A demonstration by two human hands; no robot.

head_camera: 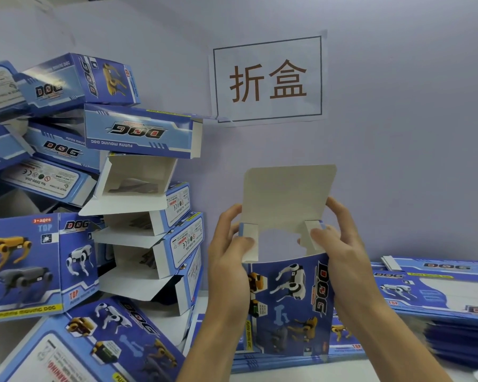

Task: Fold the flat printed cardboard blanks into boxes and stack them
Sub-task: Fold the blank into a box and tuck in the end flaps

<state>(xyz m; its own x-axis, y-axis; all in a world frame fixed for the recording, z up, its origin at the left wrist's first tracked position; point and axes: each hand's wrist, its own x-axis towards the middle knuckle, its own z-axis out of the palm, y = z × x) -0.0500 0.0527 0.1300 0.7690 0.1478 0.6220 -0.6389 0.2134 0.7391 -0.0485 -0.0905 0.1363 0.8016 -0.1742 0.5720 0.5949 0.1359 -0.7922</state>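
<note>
The box (pixel 290 304) is held upright at the centre of the view, slightly toward 5 o'clock, in front of the wall (pixel 398 133). Its top is open: the lid flap (pixel 289 193) stands vertical at the rear, white inner face toward the camera. Two side flaps are folded inward over the opening, the left flap (pixel 249 241) at 9 o'clock of the opening and the right flap (pixel 313 235) at 3 o'clock.

The left hand (pixel 228 260) grasps the box's left wall, fingers curled behind it, thumb pressing on the left flap. The right hand (pixel 342 252) grasps the right wall in the same manner, thumb pressing on the right flap.

A pile of folded boxes (pixel 138 210) occupies the 9 o'clock side, several with open ends facing right and white interiors visible. A stack of flat blanks (pixel 436 293) lies at 4 o'clock on the table (pixel 370 372), extending behind the held box. A sign (pixel 268 79) with two printed characters is fixed to the wall at 12 o'clock.
</note>
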